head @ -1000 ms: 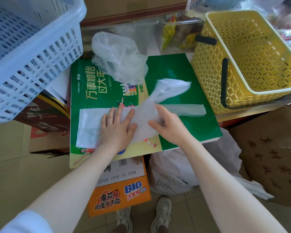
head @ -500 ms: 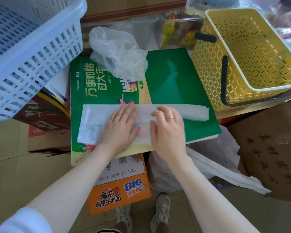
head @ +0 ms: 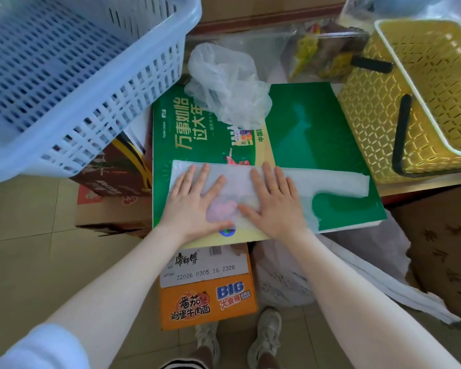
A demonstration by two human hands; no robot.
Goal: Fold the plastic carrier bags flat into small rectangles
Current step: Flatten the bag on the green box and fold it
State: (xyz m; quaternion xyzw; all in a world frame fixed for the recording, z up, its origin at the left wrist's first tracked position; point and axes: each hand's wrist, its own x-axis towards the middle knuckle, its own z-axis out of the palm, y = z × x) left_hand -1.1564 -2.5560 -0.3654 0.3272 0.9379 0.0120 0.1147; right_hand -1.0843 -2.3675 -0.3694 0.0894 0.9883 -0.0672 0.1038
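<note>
Along the near edge of the green box (head: 317, 134), our left hand (head: 194, 201) and right hand (head: 274, 206) press the white bag (head: 330, 182) flat, fingers spread wide.

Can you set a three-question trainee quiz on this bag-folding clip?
1. True or false: both hands lie flat on the white bag.
2. What does the crumpled clear bag rest on? A) yellow basket B) green box C) floor
3. Which hand wears a ring?

Key:
1. True: the left hand and the right hand press it with straight fingers.
2. B, the green box.
3. The right hand.
</note>
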